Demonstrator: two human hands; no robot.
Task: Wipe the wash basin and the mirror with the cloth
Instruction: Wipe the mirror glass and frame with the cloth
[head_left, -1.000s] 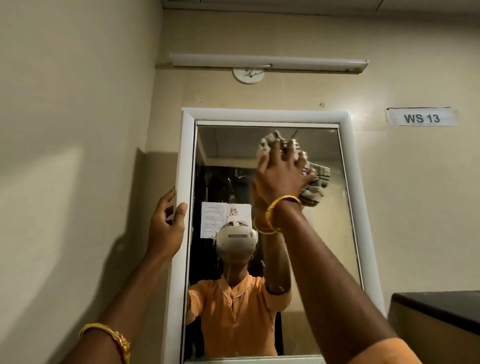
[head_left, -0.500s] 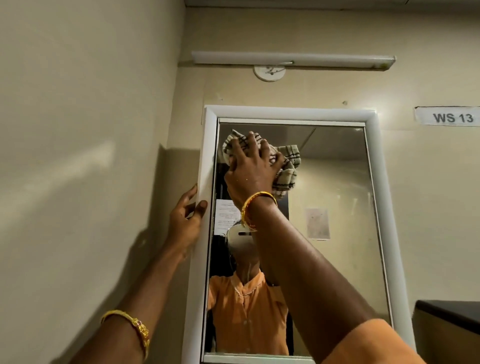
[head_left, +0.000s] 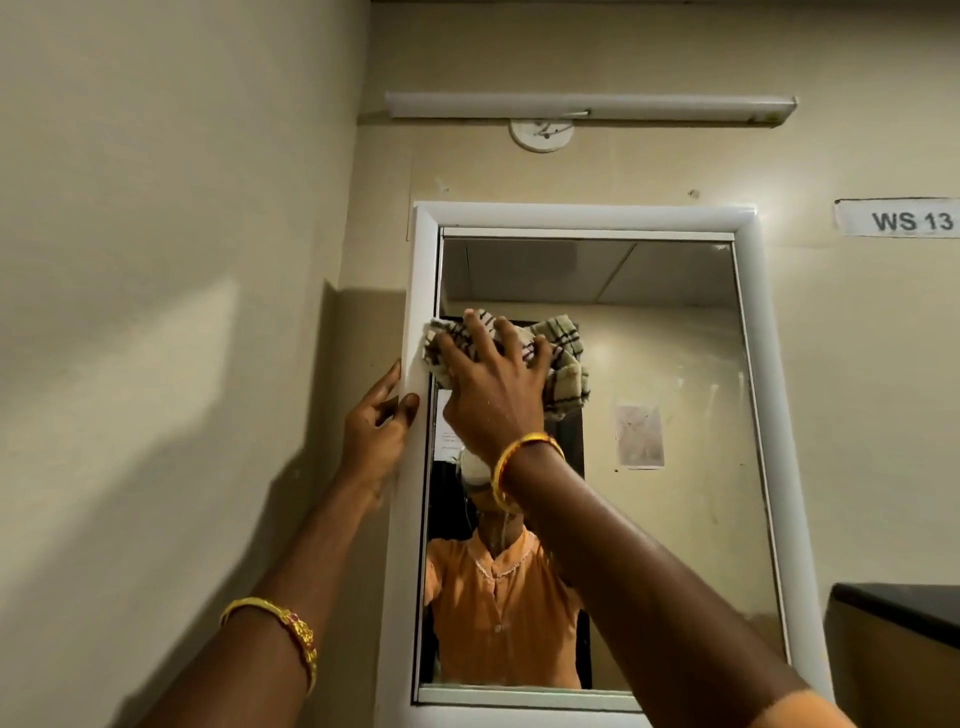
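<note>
A white-framed mirror (head_left: 675, 364) hangs on the beige wall ahead. My right hand (head_left: 493, 384) presses a cream checked cloth (head_left: 563, 358) flat against the glass near the mirror's upper left, with the cloth overlapping the left frame edge. My left hand (head_left: 376, 426) grips the outer left side of the frame, thumb on its front. Both wrists wear gold bangles. The glass reflects a person in an orange top. The wash basin is out of view.
A tube light (head_left: 592, 106) is mounted above the mirror. A label reading WS 13 (head_left: 901, 218) is on the wall at the right. A dark-topped counter (head_left: 898, 613) juts in at lower right. A side wall stands close on the left.
My right hand has slid the cloth from the mirror's top centre leftward and down to the left frame edge. My left hand stays on the frame.
</note>
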